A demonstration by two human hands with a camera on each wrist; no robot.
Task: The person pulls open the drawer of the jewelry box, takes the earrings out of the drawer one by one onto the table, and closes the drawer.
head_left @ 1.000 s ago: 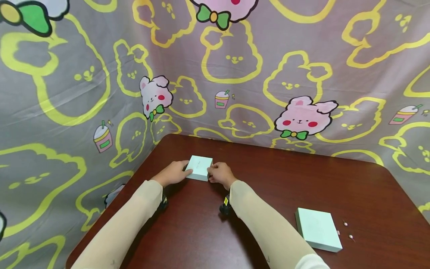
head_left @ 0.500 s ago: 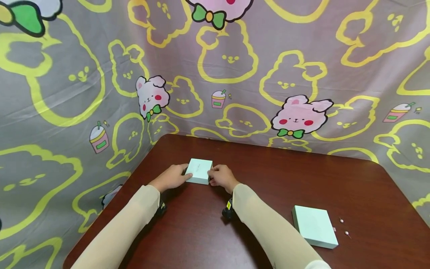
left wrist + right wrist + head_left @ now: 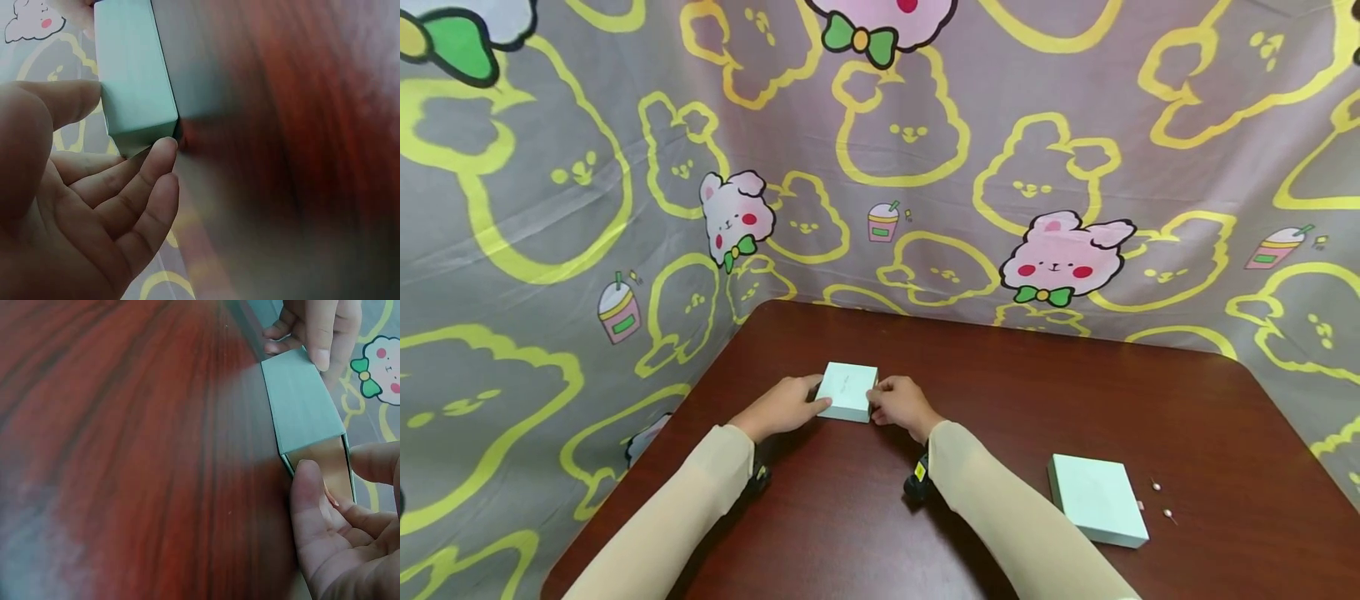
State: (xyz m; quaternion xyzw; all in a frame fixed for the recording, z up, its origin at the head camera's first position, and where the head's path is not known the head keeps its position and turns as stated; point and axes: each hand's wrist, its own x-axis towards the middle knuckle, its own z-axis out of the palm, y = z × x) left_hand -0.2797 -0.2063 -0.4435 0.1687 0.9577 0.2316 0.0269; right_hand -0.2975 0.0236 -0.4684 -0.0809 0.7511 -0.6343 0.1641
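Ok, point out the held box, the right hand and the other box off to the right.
Held box (image 3: pixel 847 389): head view, on its top face.
Right hand (image 3: pixel 906 407): head view, on the back of the hand.
Other box (image 3: pixel 1099 498): head view, on its top face.

A pale mint-green box (image 3: pixel 847 389), square-edged and faintly lettered on top, lies flat on a dark red-brown tabletop (image 3: pixel 850 508), held between 2 hands. The left hand (image 3: pixel 782 407) grips 1 end; the right hand (image 3: pixel 906 404) grips the other, where a tan panel (image 3: pixel 331 461) shows inside green edges.
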